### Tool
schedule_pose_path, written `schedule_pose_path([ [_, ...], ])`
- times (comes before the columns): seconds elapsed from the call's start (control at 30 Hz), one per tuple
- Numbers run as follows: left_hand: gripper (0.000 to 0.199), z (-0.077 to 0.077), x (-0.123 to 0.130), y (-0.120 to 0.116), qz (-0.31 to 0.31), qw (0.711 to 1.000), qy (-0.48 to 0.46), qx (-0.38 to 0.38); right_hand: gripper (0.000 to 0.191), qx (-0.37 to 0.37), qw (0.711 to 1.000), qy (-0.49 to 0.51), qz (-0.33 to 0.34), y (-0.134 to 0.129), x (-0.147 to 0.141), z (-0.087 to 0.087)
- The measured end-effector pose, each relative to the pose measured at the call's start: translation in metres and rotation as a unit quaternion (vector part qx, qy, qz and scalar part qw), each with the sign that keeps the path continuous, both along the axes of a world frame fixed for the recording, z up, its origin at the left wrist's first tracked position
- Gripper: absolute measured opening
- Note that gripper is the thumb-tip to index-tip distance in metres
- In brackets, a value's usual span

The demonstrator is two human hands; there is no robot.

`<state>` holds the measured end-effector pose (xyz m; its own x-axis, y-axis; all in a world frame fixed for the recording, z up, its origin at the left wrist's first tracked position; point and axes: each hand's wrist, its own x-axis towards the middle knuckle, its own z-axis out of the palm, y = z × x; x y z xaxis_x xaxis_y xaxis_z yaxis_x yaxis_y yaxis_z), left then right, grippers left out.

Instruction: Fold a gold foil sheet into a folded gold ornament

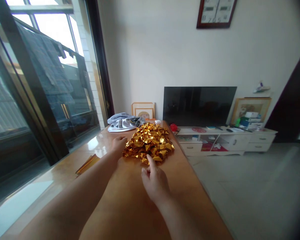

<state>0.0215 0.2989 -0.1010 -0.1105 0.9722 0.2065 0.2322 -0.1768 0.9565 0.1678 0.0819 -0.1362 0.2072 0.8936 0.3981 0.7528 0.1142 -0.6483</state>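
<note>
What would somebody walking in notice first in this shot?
The glittering heap of folded gold foil pieces stands out first, on the polished wooden table, with the person's left hand beside it and right hand at its near edge. Behind it, a large black flat-screen television sits on a low white cabinet, below a dark-framed wall clock.

The crumpled foil pieces [148, 143] gleamed gold at twelve o'clock on the orange-brown tabletop [182, 190], a grey-and-white cloth [123, 122] lay at eleven, and a black television screen [199, 106] at one.
</note>
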Motion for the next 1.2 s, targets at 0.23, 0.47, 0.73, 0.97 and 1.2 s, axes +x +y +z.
schedule_pose_path([
  [0.23, 0.035, 0.008, -0.055, -0.033, 0.035, 0.992, -0.120, 0.025, 0.032, 0.016, 0.998, -0.032, 0.056, -0.001, 0.000, -0.003],
  [0.47, 0.035, -0.006, -0.123, -0.066, 0.114, 0.970, -0.210, 0.050, 0.026, 0.009, 0.996, -0.026, 0.087, 0.000, 0.003, -0.013],
  [0.73, 0.035, -0.038, -0.156, -0.090, 0.160, 0.977, -0.133, 0.050, 0.037, -0.012, 0.994, -0.004, 0.106, 0.009, 0.007, -0.031],
  [0.97, 0.036, -0.044, -0.152, -0.099, 0.015, 0.997, 0.078, 0.016, 0.038, -0.046, 0.991, 0.009, 0.129, 0.011, 0.008, -0.040],
  [1.2, 0.027, -0.043, -0.148, -0.102, 0.007, 0.971, 0.239, 0.000, 0.038, -0.061, 0.990, 0.019, 0.129, 0.011, 0.009, -0.040],
])
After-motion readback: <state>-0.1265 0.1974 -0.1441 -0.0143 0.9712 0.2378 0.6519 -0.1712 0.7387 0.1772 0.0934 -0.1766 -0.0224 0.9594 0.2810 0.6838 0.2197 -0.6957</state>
